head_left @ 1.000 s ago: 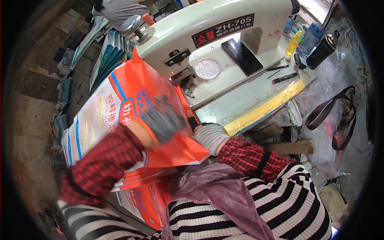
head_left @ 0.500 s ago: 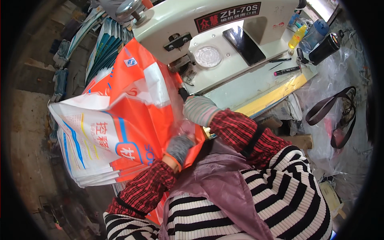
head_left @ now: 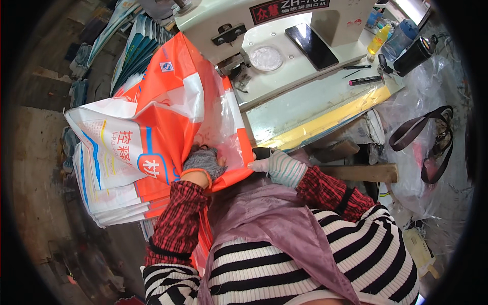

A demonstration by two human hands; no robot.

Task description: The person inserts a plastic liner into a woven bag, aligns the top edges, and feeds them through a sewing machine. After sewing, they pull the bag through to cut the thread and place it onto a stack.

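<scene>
A large orange and white plastic woven bag [head_left: 170, 114] lies across the left of the worktable, its mouth spread toward me. My left hand [head_left: 205, 161], in a grey knitted glove with bare fingertips, is closed at the near side of that mouth, partly among the bag's folds. At the right edge of the mouth my right hand [head_left: 278, 167], in a pale striped glove, pinches the rim between thumb and fingers. Just beyond the bag's upper edge stands a white industrial sewing machine [head_left: 213, 18]; its needle area [head_left: 235, 71] is close to the bag but apart from both hands.
A black phone [head_left: 311, 47] lies on the machine bed. Right of it are a marker [head_left: 365, 81], a yellow bottle [head_left: 378, 39] and a black tumbler [head_left: 416, 56]. A yellow strip [head_left: 325, 119] edges the table. Folded bags [head_left: 137, 53] are stacked at the back left.
My right hand has moved from near the needle area toward me and right, to the bag's rim. My left hand has shifted left and slightly up. The bag's mouth is spread wider.
</scene>
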